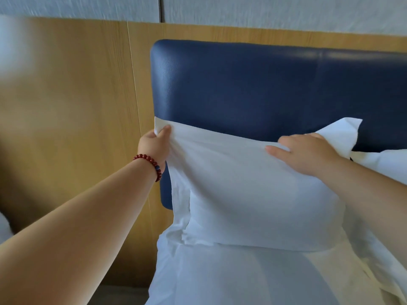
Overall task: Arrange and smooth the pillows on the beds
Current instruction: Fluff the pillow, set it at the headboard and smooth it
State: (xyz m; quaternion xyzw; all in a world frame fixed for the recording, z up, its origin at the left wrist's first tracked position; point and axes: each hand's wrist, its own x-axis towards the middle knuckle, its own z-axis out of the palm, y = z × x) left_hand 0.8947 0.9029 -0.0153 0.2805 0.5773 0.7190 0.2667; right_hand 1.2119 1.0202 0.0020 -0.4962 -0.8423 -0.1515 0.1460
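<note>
A white pillow (253, 199) stands upright on the bed, leaning against the blue padded headboard (264, 84). My left hand (154, 144), with a red bead bracelet on the wrist, pinches the pillow's top left corner and pulls it up and outward. My right hand (308, 153) lies flat on the pillow's top edge near its right corner, fingers straight and pointing left. The pillowcase's top right corner sticks up behind that hand. A second white pillow (387, 164) shows partly at the right edge.
White bed linen (231, 278) covers the mattress below the pillow. A wooden wall panel (77, 128) runs behind and to the left of the headboard. Another bed's white edge (4, 227) shows at the far left.
</note>
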